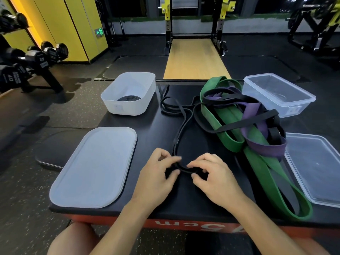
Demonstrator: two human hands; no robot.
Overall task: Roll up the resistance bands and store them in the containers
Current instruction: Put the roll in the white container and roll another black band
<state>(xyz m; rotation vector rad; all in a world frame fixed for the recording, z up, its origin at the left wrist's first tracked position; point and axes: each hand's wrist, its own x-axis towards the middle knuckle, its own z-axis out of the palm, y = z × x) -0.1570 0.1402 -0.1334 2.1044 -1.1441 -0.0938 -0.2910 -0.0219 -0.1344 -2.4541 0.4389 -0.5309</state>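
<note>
Two tubs, white tub (125, 107) far left, clear tub (261, 100) far right, two lids, frosted lid (92, 168) near left, clear lid (316, 168) near right, one coiled band (128, 98) inside the white tub, two hands, left hand (156, 173), right hand (215, 174), one thin black band (179, 137), tangled pile (230, 126), number of bands unclear.

Hands (156, 173) (214, 178) on seemingly part-coiled black band (177, 140)

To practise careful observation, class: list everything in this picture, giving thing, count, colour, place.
White tub: one, white, far left.
Coiled band: one, black, inside white tub.
Clear tub: one, clear, far right.
White lid: one, white, near left.
Clear lid: one, clear, near right.
Band pile: count unclear; green, purple, black; centre right.
Thin band: one, black, centre.
Dumbbells: several, black, left rack.
Table: one, black top.
Left hand, right hand: both pinch thin band's near end.
</note>
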